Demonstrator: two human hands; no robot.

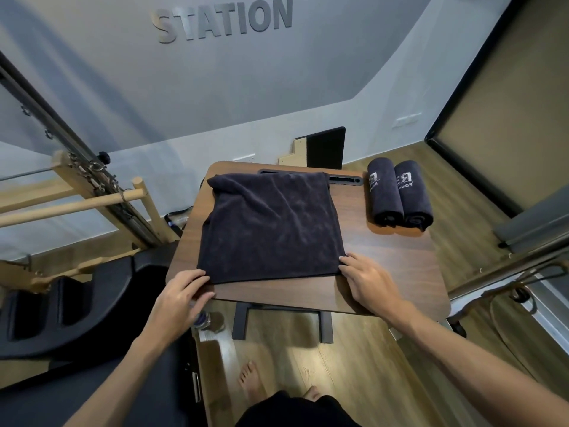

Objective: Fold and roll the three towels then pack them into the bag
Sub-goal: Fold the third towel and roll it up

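The dark towel (271,226) lies folded flat mid-frame on the table (385,272). My left hand (181,294) and right hand (366,282) pinch its near corners. Two rolled towels (400,195) sit upper right.

We count 3 dark towels in all: 1 folded towel (271,226) lying flat on the table, and 2 rolled towels, the left roll (385,194) and the right roll (414,195), touching side by side at the table's far right. We see 1 wooden table (385,272). We count 2 hands, the left hand (180,298) and the right hand (368,280), 1 at each near corner of the folded towel, and 2 bare feet (249,379) on the floor. 1 sign (223,20) of raised letters hangs on the wall.
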